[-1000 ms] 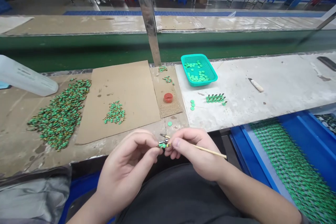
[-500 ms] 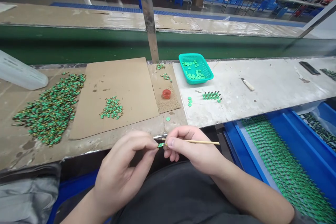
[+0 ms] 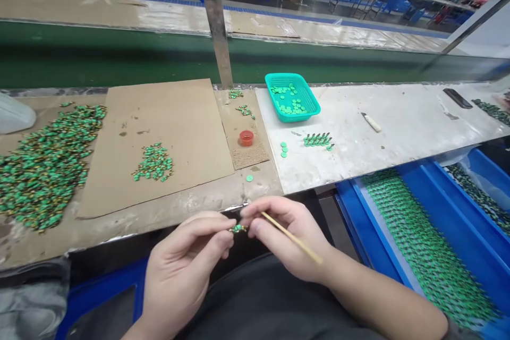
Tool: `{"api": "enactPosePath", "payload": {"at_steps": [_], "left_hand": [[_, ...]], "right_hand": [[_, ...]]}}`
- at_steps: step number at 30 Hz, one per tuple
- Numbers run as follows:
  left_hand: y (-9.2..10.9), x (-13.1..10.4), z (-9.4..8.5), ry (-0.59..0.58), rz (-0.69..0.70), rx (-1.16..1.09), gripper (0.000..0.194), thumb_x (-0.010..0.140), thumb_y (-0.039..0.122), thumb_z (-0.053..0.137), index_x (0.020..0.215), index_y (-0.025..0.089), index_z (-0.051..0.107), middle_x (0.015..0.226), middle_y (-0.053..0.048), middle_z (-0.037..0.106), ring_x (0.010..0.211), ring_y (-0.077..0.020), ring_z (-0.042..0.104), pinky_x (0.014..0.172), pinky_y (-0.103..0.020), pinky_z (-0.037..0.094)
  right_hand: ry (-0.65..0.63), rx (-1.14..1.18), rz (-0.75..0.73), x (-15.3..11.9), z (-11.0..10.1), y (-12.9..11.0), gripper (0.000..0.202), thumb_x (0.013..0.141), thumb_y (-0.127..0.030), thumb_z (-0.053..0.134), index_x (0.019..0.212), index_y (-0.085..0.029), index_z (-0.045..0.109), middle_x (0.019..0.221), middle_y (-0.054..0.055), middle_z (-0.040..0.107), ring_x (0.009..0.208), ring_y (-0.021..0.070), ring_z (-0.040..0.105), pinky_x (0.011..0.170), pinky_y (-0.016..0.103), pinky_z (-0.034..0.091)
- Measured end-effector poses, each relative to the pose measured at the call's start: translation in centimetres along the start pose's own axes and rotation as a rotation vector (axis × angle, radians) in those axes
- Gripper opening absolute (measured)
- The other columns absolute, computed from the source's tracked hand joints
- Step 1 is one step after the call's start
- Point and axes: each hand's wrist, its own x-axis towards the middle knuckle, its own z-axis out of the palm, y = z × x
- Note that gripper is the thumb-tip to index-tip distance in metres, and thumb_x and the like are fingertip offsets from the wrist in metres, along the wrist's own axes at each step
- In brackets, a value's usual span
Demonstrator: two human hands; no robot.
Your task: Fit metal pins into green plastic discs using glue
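My left hand (image 3: 191,260) pinches a small green and yellow piece (image 3: 238,228) between thumb and forefinger, just below the table's front edge. Close to its right end are the fingertips of my right hand (image 3: 289,236), which holds a thin wooden stick (image 3: 292,237) slanting down to the right. Beyond the hands, one green disc (image 3: 249,178) lies near the table edge. A red cup (image 3: 246,138) stands on a narrow cardboard strip. Small green pieces form a pile (image 3: 154,162) on the large cardboard sheet (image 3: 187,117).
A bigger pile (image 3: 51,159) covers the table's left side. Right of centre are a turquoise basket (image 3: 297,116) of green discs, a row of upright pieces (image 3: 317,139) and a white-handled tool (image 3: 372,122). Blue trays (image 3: 434,196) holding many green pieces lie at the lower right.
The camera view has shifted a little. The stick in my right hand has turned from nearly level to slanting downward. The small piece now shows more fully between the fingertips.
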Motion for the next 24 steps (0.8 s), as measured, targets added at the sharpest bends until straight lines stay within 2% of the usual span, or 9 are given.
{"api": "enactPosePath", "payload": {"at_steps": [3,4,6,8,10,13,15,18,24], "left_hand": [[-1.4,1.7,-0.5,0.061,-0.018,0.186,0.006,0.102,0.034,0.082,0.101,0.034,0.088,0.092,0.002,0.078,0.067,-0.0089,0.071,0.064,-0.018,0.063],[-1.9,2.5,-0.6,0.07,-0.023,0.253,0.005,0.101,0.035,0.083,0.102,0.034,0.088,0.094,0.001,0.08,0.071,-0.0095,0.073,0.069,-0.018,0.065],[-2.5,4.3,-0.6,0.06,-0.025,0.355,0.006,0.099,0.038,0.085,0.1,0.034,0.089,0.099,0.001,0.084,0.081,-0.0118,0.077,0.08,-0.02,0.068],[-3.1,6.0,-0.1,0.031,-0.04,0.397,0.008,0.099,0.041,0.085,0.098,0.034,0.089,0.102,0.001,0.086,0.088,-0.0146,0.08,0.085,-0.023,0.069],[-3.5,7.2,0.6,0.014,-0.059,0.422,0.011,0.099,0.043,0.084,0.099,0.033,0.089,0.101,0.001,0.086,0.088,-0.0161,0.081,0.084,-0.026,0.07],[-4.1,7.8,1.3,0.003,-0.049,0.486,0.01,0.101,0.042,0.083,0.102,0.034,0.088,0.102,0.002,0.087,0.087,-0.0157,0.081,0.084,-0.028,0.07],[-4.5,7.7,1.4,-0.019,-0.017,0.539,0.007,0.102,0.039,0.082,0.105,0.036,0.088,0.105,0.003,0.087,0.09,-0.0148,0.081,0.084,-0.027,0.068],[-4.7,7.4,1.2,-0.045,0.017,0.594,0.011,0.103,0.033,0.081,0.11,0.039,0.086,0.109,0.006,0.086,0.093,-0.0141,0.081,0.085,-0.028,0.067],[-3.9,7.3,1.9,-0.008,-0.024,0.703,0.009,0.106,0.036,0.078,0.11,0.04,0.084,0.11,0.008,0.085,0.095,-0.0162,0.079,0.089,-0.036,0.067]], "right_hand": [[-0.002,-0.354,-0.29,1.7,-3.4,1.0,0.048,0.111,-0.014,0.053,0.155,-0.025,0.069,0.136,0.011,0.084,0.119,0.0206,0.081,0.112,0.043,0.066],[0.007,-0.441,-0.343,2.4,-4.5,1.2,0.051,0.112,-0.013,0.05,0.16,-0.024,0.065,0.142,0.012,0.082,0.129,0.0217,0.079,0.118,0.045,0.064],[0.04,-0.525,-0.394,3.8,-6.2,1.4,0.047,0.114,-0.014,0.051,0.157,-0.025,0.066,0.147,0.012,0.08,0.138,0.0236,0.077,0.122,0.048,0.063],[0.083,-0.499,-0.411,5.0,-6.9,1.5,0.033,0.115,-0.016,0.056,0.141,-0.026,0.073,0.139,0.01,0.084,0.132,0.0235,0.081,0.115,0.046,0.068],[0.156,-0.364,-0.42,6.1,-7.0,1.6,0.021,0.114,-0.015,0.061,0.128,-0.028,0.07,0.125,0.006,0.085,0.121,0.0213,0.086,0.102,0.039,0.073],[0.221,-0.21,-0.429,7.3,-6.8,1.9,0.029,0.112,-0.014,0.068,0.134,-0.03,0.058,0.117,0.002,0.083,0.113,0.0184,0.088,0.095,0.033,0.073],[0.171,-0.299,-0.448,8.0,-7.1,2.2,0.031,0.112,-0.015,0.069,0.138,-0.029,0.06,0.123,0.003,0.084,0.114,0.019,0.087,0.101,0.035,0.072],[0.055,-0.483,-0.48,8.7,-7.9,2.9,0.012,0.115,-0.02,0.066,0.125,-0.025,0.071,0.125,0.007,0.087,0.114,0.0215,0.086,0.103,0.038,0.07],[0.029,-0.46,-0.43,8.7,-8.4,3.9,0.015,0.117,-0.023,0.061,0.12,-0.024,0.075,0.123,0.007,0.088,0.115,0.0211,0.085,0.104,0.037,0.068]]}}
